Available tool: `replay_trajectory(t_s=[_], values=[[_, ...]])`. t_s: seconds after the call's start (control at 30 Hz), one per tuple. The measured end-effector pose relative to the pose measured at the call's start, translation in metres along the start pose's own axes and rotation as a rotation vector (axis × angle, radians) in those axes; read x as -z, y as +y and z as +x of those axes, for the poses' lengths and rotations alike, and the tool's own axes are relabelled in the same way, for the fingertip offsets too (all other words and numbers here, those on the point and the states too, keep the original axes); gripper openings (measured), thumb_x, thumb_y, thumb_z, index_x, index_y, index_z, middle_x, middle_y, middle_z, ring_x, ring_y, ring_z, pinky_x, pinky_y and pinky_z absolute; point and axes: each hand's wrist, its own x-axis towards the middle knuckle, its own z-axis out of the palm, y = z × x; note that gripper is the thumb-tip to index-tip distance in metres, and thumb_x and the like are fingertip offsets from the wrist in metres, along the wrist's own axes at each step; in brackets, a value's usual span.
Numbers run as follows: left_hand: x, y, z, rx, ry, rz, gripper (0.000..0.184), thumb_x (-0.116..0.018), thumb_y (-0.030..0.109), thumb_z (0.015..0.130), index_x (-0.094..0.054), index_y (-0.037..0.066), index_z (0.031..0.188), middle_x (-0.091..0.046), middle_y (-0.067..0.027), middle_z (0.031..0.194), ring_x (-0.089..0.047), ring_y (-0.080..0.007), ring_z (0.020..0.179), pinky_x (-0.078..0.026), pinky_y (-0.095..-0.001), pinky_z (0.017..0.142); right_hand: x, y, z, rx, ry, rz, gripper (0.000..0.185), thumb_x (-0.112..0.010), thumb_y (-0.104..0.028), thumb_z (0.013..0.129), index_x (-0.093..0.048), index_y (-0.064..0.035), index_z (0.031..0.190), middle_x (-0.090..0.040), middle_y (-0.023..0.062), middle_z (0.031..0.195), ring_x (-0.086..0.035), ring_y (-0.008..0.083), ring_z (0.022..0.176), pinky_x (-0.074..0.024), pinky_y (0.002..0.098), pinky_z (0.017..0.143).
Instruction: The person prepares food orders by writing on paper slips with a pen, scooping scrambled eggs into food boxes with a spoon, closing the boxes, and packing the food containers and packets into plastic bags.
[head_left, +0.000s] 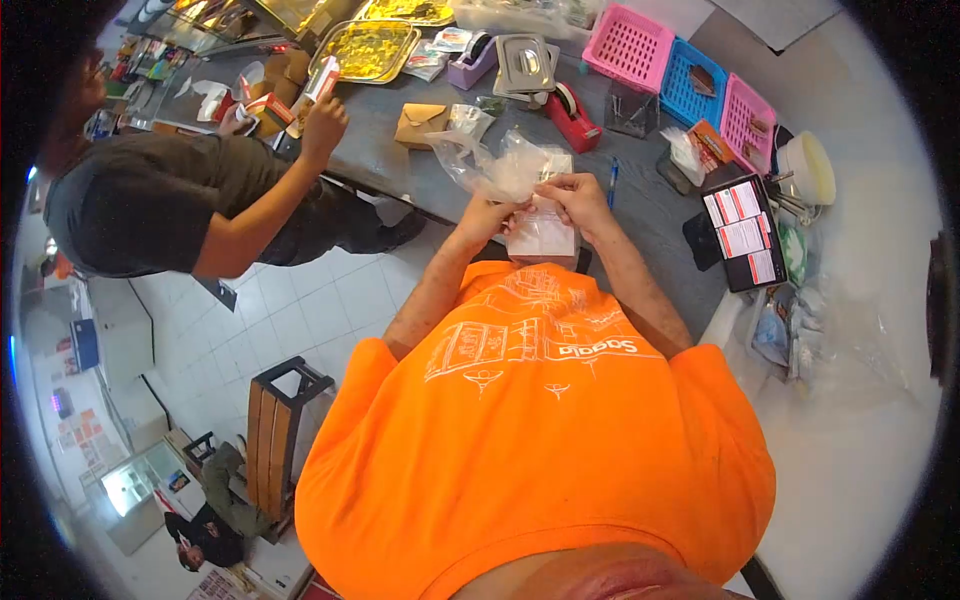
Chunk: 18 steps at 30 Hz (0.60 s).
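Both my hands work at the near edge of the counter on a clear plastic bag (515,170), crumpled and puffed out beyond my fingers. My left hand (488,217) pinches the bag's near edge from the left. From the right, my right hand (578,203) pinches it between thumb and fingers. Right below the hands is a white box-like item (542,235) with a pale top; whether it is inside the plastic I cannot tell. A brown cardboard box (422,124) lies just past the bag, and a blue pen (613,182) to its right.
A red tape dispenser (575,118), purple tape dispenser (474,66), metal container (526,66) and gold-lined tray (367,50) stand farther back. Pink basket (628,40), blue basket (692,82) and a tablet (742,233) are right. A co-worker (150,205) at left handles small boxes.
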Motion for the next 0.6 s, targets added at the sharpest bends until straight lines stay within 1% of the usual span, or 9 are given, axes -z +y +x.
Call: replay_trajectory(t_s=[0.17, 0.3, 0.37, 0.47, 0.5, 0.6], values=[[0.003, 0.019, -0.006, -0.103, -0.073, 0.038, 0.02, -0.06, 0.016, 0.091, -0.073, 0.002, 0.097, -0.062, -0.0003, 0.066, -0.054, -0.0091, 0.054, -0.043, -0.0244, 0.05, -0.004, 0.005, 0.004, 0.004, 0.033, 0.032, 0.011, -0.072, -0.012, 0.085, -0.07, -0.0013, 0.085, -0.057, -0.0015, 0.059, -0.04, 0.0042, 0.04, -0.0286, 0.0218, 0.037], [0.003, 0.02, -0.005, -0.167, -0.102, -0.005, 0.017, -0.061, 0.014, 0.089, -0.073, 0.003, 0.093, -0.06, 0.0004, 0.064, -0.053, -0.0088, 0.053, -0.042, -0.0245, 0.048, -0.008, 0.011, 0.004, 0.047, 0.062, -0.095, 0.01, -0.072, -0.011, 0.085, -0.071, -0.001, 0.084, -0.058, -0.001, 0.06, -0.043, 0.0041, 0.041, -0.0309, 0.0214, 0.038], [0.009, 0.0, 0.004, -0.147, -0.089, -0.006, 0.016, -0.062, 0.013, 0.089, -0.074, 0.003, 0.092, -0.06, 0.0002, 0.064, -0.053, -0.0087, 0.053, -0.042, -0.0246, 0.048, -0.01, 0.007, -0.001, 0.081, 0.059, -0.193, 0.009, -0.072, -0.01, 0.085, -0.071, -0.0011, 0.085, -0.059, -0.0006, 0.061, -0.045, 0.0041, 0.042, -0.0336, 0.0211, 0.039], [0.012, -0.008, 0.012, -0.157, -0.079, 0.04, 0.016, -0.062, 0.014, 0.089, -0.074, 0.003, 0.093, -0.06, 0.0002, 0.064, -0.053, -0.0088, 0.054, -0.043, -0.0245, 0.048, -0.012, 0.007, -0.008, 0.127, 0.051, -0.155, 0.01, -0.072, -0.01, 0.085, -0.071, 0.0, 0.085, -0.06, 0.0001, 0.061, -0.046, 0.0043, 0.044, -0.0381, 0.0207, 0.041], [0.012, -0.005, 0.014, -0.168, -0.078, 0.061, 0.016, -0.063, 0.014, 0.089, -0.074, 0.003, 0.094, -0.06, 0.0002, 0.064, -0.053, -0.0088, 0.054, -0.043, -0.0245, 0.048, -0.009, 0.006, -0.003, 0.118, 0.067, -0.103, 0.011, -0.072, -0.01, 0.085, -0.071, 0.0007, 0.086, -0.06, 0.0003, 0.061, -0.046, 0.0044, 0.044, -0.0391, 0.0209, 0.042], [0.012, -0.009, 0.022, -0.109, -0.123, -0.012, 0.017, -0.064, 0.016, 0.09, -0.074, 0.003, 0.095, -0.059, 0.0005, 0.064, -0.053, -0.0088, 0.052, -0.041, -0.0247, 0.046, -0.007, 0.017, -0.001, 0.055, 0.128, 0.075, 0.014, -0.074, -0.011, 0.084, -0.07, 0.0028, 0.087, -0.06, 0.0007, 0.062, -0.047, 0.0049, 0.045, -0.0422, 0.0217, 0.043]])
